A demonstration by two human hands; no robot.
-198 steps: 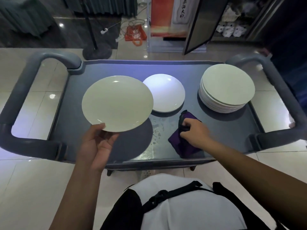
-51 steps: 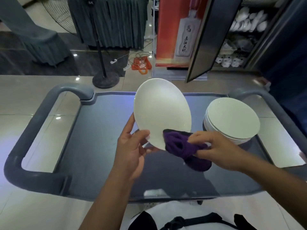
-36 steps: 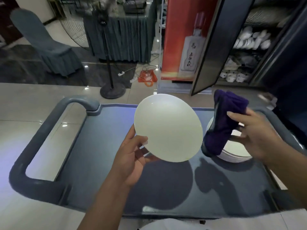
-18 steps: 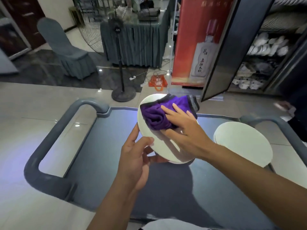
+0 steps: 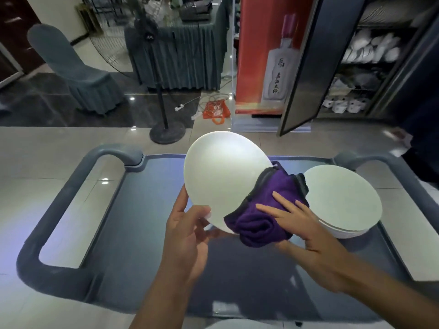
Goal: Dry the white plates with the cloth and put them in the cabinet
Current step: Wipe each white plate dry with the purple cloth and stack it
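left hand (image 5: 187, 236) pinches tilted plate (image 5: 223, 181) rim, frame centre | right hand (image 5: 306, 231) fingers straight, pressing purple cloth (image 5: 266, 210) on plate (lower right edge)

Pretty dim room, you're getting cool bluish light from overhead. Ceiling lights glare off the glossy floor (image 5: 104, 181) at far left. Hands throw soft shadows on the cart (image 5: 147, 233). Wide-angle bends the edges; forearms near you look smeared.
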